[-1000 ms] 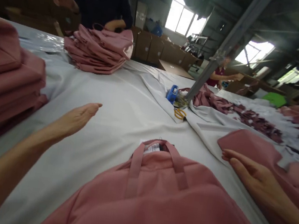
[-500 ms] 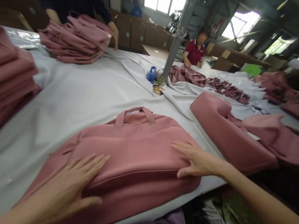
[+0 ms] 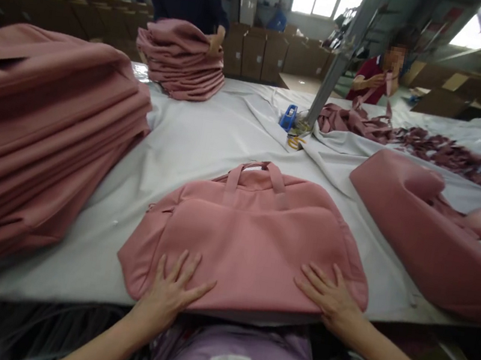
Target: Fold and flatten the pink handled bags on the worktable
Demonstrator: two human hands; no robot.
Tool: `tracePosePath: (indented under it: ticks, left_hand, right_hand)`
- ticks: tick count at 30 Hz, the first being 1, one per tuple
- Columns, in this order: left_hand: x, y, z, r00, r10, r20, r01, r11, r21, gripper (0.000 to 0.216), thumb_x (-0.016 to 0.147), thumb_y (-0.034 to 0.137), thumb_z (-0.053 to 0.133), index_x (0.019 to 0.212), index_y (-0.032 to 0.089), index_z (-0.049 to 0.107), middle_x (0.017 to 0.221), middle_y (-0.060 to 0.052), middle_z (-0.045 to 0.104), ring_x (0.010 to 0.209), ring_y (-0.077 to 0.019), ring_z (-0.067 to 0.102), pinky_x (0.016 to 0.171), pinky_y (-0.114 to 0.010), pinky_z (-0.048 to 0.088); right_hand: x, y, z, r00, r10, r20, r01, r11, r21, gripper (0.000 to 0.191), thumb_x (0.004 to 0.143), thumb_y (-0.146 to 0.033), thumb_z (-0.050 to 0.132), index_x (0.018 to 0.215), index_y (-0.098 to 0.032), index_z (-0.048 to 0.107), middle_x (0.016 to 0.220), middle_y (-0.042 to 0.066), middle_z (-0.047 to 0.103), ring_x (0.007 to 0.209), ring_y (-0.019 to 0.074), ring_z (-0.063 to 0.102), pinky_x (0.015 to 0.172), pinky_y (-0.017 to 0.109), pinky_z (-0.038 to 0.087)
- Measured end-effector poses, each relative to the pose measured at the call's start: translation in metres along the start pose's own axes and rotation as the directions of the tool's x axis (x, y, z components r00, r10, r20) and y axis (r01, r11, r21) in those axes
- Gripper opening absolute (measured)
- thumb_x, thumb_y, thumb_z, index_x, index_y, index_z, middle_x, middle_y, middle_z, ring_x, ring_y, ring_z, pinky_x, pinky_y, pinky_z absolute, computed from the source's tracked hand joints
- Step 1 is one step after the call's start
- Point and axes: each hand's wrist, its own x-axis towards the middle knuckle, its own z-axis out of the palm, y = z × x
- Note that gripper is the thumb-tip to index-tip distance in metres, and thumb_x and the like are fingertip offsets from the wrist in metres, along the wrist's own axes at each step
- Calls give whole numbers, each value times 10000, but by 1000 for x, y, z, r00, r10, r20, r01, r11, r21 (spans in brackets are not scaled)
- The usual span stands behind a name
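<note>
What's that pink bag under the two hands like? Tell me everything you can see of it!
The bag is dusty pink, with rounded top corners, curved seams and a looped handle at the top. Its material looks smooth and soft, but I can't tell what it is. It lies slightly slouched on the white cloth, handle pointing away, bottom near the cloth's front edge. The left hand touches its lower left and the right hand its lower right, fingers spread.
</note>
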Motion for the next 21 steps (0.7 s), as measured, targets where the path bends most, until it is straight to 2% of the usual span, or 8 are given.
tracePosePath:
  ticks: [2,4,8,10,13,15,18,21]
  left_hand:
    - [-3,1,14,999,14,-43,-16,999,-50,833,811,217,650,1399,548,162,1555,-149,158,1382,-481,117,998,-768,95]
    - [-4,-1,18,999,30,-33,-33,996,-87,842,801,274,689,1399,546,163,1558,-155,131,1380,-493,96,995,-772,81]
    - [-4,0,10,1000,6,-14,-7,996,-88,822,785,302,706,1392,543,207,1564,-141,118,1388,-484,76,1008,-760,72]
    - [0,5,0,1000,-29,1,29,995,-101,784,746,442,726,1388,515,282,1558,-152,144,1381,-503,69,997,-773,73]
    - [17,12,-18,998,9,60,2,981,-192,647,777,681,559,1351,399,460,1529,-191,226,1385,-480,141,1017,-751,133]
    - [35,16,-26,992,117,39,-105,969,-225,566,865,681,395,1326,372,503,1537,-149,236,1407,-413,156,1059,-713,126]
    - [60,19,-20,963,269,-25,-268,943,-199,544,906,610,382,1420,451,300,1564,-66,164,1417,-407,100,1047,-742,85]
    - [76,18,7,947,307,-94,-316,944,-97,697,868,587,490,1453,458,134,1545,-106,210,1374,-469,198,995,-774,156]
  right_hand:
    - [-8,-13,24,996,23,-88,-30,997,-78,888,652,46,387,1469,-277,260,1514,96,280,1381,319,256,1016,711,209]
    - [-11,-20,37,991,49,-121,-62,992,-110,871,681,40,405,1476,-274,238,1524,96,257,1387,321,233,1031,688,214]
    - [-8,-19,38,993,54,-104,-61,996,-67,910,654,10,447,1482,-289,217,1541,86,217,1402,319,183,1053,681,172]
    - [-6,-18,34,994,72,-78,-74,997,-21,956,614,6,456,1485,-297,205,1547,82,196,1410,318,157,1059,686,139]
    - [-3,-18,28,993,113,16,-114,990,81,977,598,-15,466,1485,-320,192,1558,71,153,1419,316,117,1067,693,85]
    - [-1,-19,20,987,132,96,-146,976,163,958,618,-45,486,1483,-334,191,1562,64,128,1423,315,95,1072,690,43]
    - [-1,-18,2,979,133,152,-172,943,285,871,719,-164,560,1483,-341,183,1564,75,105,1423,324,84,1073,686,-17]
    - [-3,-18,-24,989,68,134,-116,911,395,848,795,-477,619,1489,-325,156,1554,106,132,1411,357,126,1075,695,4]
